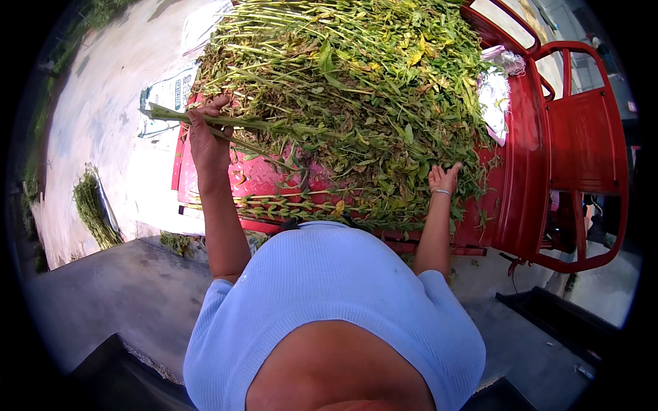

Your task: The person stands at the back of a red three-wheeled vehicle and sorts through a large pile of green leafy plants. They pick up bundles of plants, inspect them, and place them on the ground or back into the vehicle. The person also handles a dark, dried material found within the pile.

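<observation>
My left hand (208,137) is closed round the cut ends of a few thick green plant stalks (257,125). Their bare ends stick out to the left past my fingers, and the leafy parts stretch right over a big heap of cut leafy plants (363,89). At the heap's near right side, my right hand (444,179) lies palm up with its fingers apart, beside the leaves and holding nothing. A thin row of stalks (288,204) lies along the near edge of the red metal cargo bed (264,175).
To the right rises the bed's red frame with a backrest panel (582,140). White sacks lie by the heap, one left (161,96) and one right (493,103). A bundle of green stalks (94,209) rests on the concrete at far left.
</observation>
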A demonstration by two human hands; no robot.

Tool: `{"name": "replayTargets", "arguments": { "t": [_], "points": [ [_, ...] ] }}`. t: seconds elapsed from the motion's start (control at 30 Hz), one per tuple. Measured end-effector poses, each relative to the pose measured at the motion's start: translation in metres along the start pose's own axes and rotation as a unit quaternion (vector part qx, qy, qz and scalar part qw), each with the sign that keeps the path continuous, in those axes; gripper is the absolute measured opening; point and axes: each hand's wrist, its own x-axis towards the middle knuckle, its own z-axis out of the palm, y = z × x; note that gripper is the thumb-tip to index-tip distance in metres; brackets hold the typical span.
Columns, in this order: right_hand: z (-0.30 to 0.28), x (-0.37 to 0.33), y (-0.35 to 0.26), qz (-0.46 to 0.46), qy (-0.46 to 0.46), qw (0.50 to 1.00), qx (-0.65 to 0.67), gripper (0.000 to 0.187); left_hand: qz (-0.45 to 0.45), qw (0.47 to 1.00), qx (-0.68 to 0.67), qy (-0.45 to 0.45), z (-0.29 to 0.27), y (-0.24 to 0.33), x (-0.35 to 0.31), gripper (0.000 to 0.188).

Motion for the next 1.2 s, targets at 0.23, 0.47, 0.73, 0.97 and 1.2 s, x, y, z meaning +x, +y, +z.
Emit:
{"name": "replayTargets", "arguments": {
  "t": [0.23,0.47,0.73,0.97,1.2],
  "points": [
    [0.007,-0.06,0.081,0.219,-0.2,0.952,0.075,0.1,0.05,0.986,-0.155,-0.027,0.08,0.039,-0.025,0.047],
    [0.055,-0.079,0.004,0.122,-0.098,0.948,0.279,0.074,0.146,0.885,-0.359,-0.258,0.08,0.15,-0.037,0.047],
    [0.046,-0.206,-0.114,-0.336,-0.02,0.915,0.222,0.025,0.132,0.853,-0.486,-0.137,-0.004,0.187,-0.011,0.058],
    [0.025,-0.09,-0.119,-0.4,-0.087,0.91,0.056,0.016,-0.096,0.873,-0.463,0.115,0.004,0.001,0.006,0.061],
    [-0.043,-0.088,0.019,-0.117,-0.288,0.944,-0.106,0.014,-0.103,0.934,-0.188,0.284,-0.012,-0.118,0.003,0.048]
  ]
}}
